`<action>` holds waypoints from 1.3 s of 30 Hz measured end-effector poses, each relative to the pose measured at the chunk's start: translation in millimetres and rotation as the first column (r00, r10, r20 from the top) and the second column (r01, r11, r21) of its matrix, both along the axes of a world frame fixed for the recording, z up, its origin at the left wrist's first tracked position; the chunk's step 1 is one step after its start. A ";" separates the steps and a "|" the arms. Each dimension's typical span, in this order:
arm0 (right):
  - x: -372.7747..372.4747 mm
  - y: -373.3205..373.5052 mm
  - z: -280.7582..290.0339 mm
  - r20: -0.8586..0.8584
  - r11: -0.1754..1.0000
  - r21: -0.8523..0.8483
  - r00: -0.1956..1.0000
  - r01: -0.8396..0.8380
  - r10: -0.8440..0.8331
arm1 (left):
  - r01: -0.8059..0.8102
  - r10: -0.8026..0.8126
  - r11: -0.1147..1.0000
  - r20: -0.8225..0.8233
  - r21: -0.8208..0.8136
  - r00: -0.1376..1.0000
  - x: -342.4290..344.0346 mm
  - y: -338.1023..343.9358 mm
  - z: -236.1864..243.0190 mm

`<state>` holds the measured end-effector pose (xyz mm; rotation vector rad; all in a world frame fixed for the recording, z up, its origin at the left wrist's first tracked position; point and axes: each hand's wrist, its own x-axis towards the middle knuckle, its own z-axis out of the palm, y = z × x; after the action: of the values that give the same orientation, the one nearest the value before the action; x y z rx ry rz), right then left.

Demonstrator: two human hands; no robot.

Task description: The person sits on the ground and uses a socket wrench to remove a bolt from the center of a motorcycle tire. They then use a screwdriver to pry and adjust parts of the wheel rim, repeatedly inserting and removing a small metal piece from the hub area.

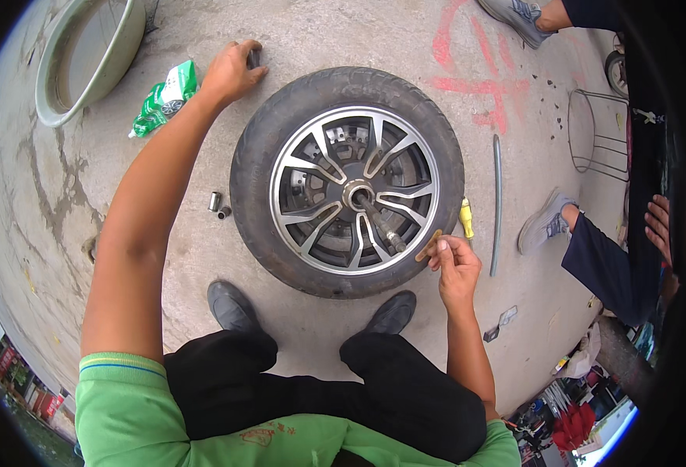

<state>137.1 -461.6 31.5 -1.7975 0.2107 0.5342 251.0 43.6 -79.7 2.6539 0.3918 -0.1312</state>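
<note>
The wheel [347, 192], a tyre on a spoked alloy rim with a threaded axle, lies flat on the concrete floor [296, 47] at centre frame. The left hand [230, 71] reaches to the upper left, fingers clenched on a small dark object at the tyre's edge. The right hand [453, 261], at the tyre's lower right edge, pinches a thin brown strip [429, 245] between its fingers. Risk: the loose sockets [218, 205] left of the tyre could roll away if nudged. A yellow-handled tool [466, 218] lies beside the tyre. The basin [129, 47] at upper left appears empty; a green packet [164, 97] lies near it.
</note>
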 end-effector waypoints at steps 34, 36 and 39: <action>-0.4 24.8 112.4 0.305 0.802 0.550 0.950 -0.234 0.068 | 0.352 -0.161 0.592 0.322 -0.725 0.933 -173.5 -226.5 240.4; 2.1 17.3 113.5 0.337 0.806 0.546 0.940 -0.230 0.040 | 0.266 -0.163 0.451 0.215 -0.852 0.963 -164.5 -235.6 242.8; 4.1 12.1 116.4 0.366 0.807 0.536 0.930 -0.246 0.040 | 0.147 -0.138 0.298 0.109 -0.943 0.984 -152.9 -253.4 250.7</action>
<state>141.2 -449.5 147.8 -1.2770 -0.3109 0.3338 98.0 -209.7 171.0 1.4374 0.0016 -0.3028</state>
